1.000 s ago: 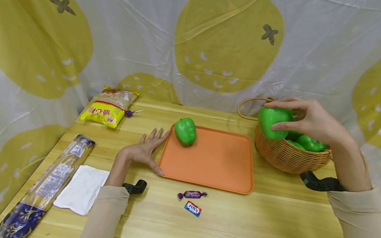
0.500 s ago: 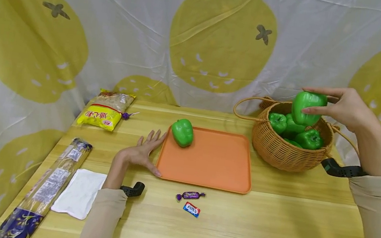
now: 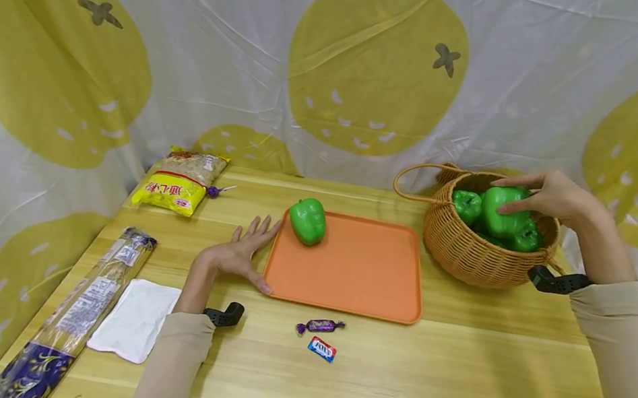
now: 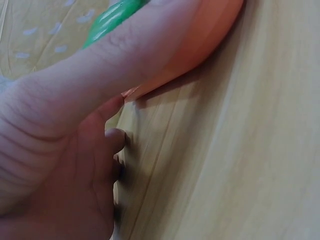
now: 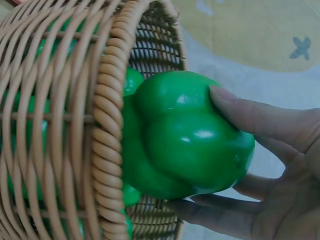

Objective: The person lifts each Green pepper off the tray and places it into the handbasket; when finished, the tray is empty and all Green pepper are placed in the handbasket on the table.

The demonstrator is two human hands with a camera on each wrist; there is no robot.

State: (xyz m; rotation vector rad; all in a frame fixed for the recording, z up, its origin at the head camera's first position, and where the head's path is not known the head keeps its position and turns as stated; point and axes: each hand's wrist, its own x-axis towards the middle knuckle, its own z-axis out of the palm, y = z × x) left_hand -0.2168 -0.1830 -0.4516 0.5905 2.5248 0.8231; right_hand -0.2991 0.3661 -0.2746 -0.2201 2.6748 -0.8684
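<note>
My right hand [image 3: 554, 198] grips a green bell pepper [image 3: 502, 211] between thumb and fingers, at the mouth of a wicker basket [image 3: 477, 265]. The right wrist view shows the held bell pepper [image 5: 195, 135] partly inside the woven rim [image 5: 107, 130], with the thumb on one side and fingers on the other. Several other green peppers [image 3: 466, 207] lie in the basket. My left hand [image 3: 234, 256] has its fingers spread, thumb and fingertips at the left edge of the orange tray [image 3: 364, 266]. Another green bell pepper [image 3: 308, 221] rests on the tray's upper left corner.
Two wrapped candies, one purple [image 3: 321, 326] and one red and blue [image 3: 322, 349], lie before the tray. At the left are a yellow bag [image 3: 173, 189], a lollipop [image 3: 214, 192], a long noodle-like packet [image 3: 89, 309] and a white cloth-like square [image 3: 135, 321]. A curtain [image 3: 242, 45] hangs behind.
My right hand carried the bell pepper rightward and up over the basket, then lowered it into the basket's mouth. The left hand stayed at the tray's edge.
</note>
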